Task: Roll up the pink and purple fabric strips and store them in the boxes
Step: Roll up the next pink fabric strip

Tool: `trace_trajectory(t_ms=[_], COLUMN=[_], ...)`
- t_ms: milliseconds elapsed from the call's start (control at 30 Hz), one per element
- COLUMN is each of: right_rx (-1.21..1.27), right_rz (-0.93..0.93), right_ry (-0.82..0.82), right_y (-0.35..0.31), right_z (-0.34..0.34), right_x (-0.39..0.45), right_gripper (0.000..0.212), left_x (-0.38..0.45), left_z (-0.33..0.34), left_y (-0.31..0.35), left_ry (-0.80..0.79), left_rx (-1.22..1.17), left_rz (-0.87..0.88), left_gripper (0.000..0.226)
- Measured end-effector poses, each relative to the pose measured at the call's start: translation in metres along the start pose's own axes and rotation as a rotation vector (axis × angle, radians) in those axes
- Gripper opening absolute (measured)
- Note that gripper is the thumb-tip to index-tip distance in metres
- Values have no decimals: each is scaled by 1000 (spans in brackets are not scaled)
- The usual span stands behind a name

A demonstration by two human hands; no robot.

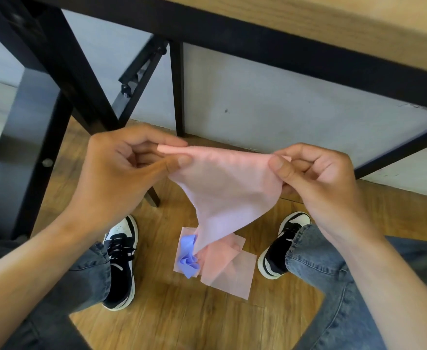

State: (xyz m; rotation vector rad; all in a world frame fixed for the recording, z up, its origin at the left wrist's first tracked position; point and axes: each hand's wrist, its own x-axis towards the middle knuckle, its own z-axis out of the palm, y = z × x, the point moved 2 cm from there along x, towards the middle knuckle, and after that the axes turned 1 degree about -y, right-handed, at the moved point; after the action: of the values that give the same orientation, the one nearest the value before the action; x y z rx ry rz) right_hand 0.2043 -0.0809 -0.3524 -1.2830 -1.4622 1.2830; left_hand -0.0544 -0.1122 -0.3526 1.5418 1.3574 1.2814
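Fabric fills the middle of the view: a thin pink fabric strip [226, 188] is stretched between two bare hands above the floor. The left hand [121, 173] pinches the strip's upper left end between thumb and forefinger, where the cloth is turned into a small tight roll. The right hand [316, 178] pinches the upper right end between thumb and curled fingers. From that taut top edge the strip narrows and hangs down to a loose heap of pink fabric pieces [230, 269] lying on the wooden plank floor [182, 324], between the person's two feet. A crumpled purple fabric strip [189, 256] lies at the left edge of that heap, partly on top of the pink pieces.

A black-and-white sneaker [121, 261] stands left of the heap and another black-and-white sneaker [283, 246] stands right of it; dark blue jeans cover both legs. Above the hands runs the near edge of a light wooden tabletop [359, 26] on a black metal frame [63, 72], whose legs reach the floor at the left. Behind it is a pale grey wall [270, 102]. No boxes are in view.
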Motion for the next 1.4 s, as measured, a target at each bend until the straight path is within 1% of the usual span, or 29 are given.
trace_trajectory(t_ms=[100, 200, 233, 300, 367, 467, 567, 667, 700, 767, 867, 900, 1000, 1100, 1200, 1333, 1400], right_rx=[1, 1, -2, 12, 19, 9, 31, 51, 44, 25, 23, 30, 38, 30, -11, -6, 7], right_rz=[1, -27, -40, -58, -57, -49, -17, 5, 8, 0, -2, -4, -10, -10, -14, 6, 4], right_ry=[-67, -121, -116, -82, -46, -25, -50, -108, -111, -84, -9, -1, -48, -131, -112, -85, -103], right_y=[-1, -5, -5, -5, -2, 0, -1, -3, -3, -4, -1, -1, -2, -2, -1, 2, 1], right_z=[0, 1, 2, 2, 1, -1, -2, -2, -2, -2, -3, -3, -1, 1, 1, 1, 2], right_x=[-1, -2, -3, -2, -1, 1, 1, -1, -1, -1, 0, 1, 0, -1, -2, -2, -2], right_gripper=[13, 31, 30, 22, 16, 14, 15, 29, 30, 27, 19, 17, 16, 27, 22, 13, 14], left_x=[0, 0, 0, 0, 0, -1, -1, 0, 1, 1, -1, -1, -1, 0, 0, -2, -2], left_z=[1, 0, -1, 0, 2, 3, 2, 0, 1, 2, 4, 5, 5, 4, 5, 7, 6], left_y=[-2, -6, -8, -9, -9, -8, -8, -10, -9, -9, -9, -9, -10, -10, -9, -2, -2], left_ry=[19, 20, 13, -14, -40, -79, -48, -5, -3, -23, -108, -118, -86, -51, -66, -106, -79], left_rx=[-26, -39, -33, -23, -58, -73, -49, -47, -48, -68, -109, -105, -85, -62, -45, -10, 1], left_rz=[-46, -74, -78, -81, -101, -86, -65, -92, -92, -90, -93, -91, -93, -126, -128, -49, -40], left_gripper=[16, 15, 15, 17, 23, 33, 24, 17, 15, 18, 29, 29, 19, 19, 20, 28, 20])
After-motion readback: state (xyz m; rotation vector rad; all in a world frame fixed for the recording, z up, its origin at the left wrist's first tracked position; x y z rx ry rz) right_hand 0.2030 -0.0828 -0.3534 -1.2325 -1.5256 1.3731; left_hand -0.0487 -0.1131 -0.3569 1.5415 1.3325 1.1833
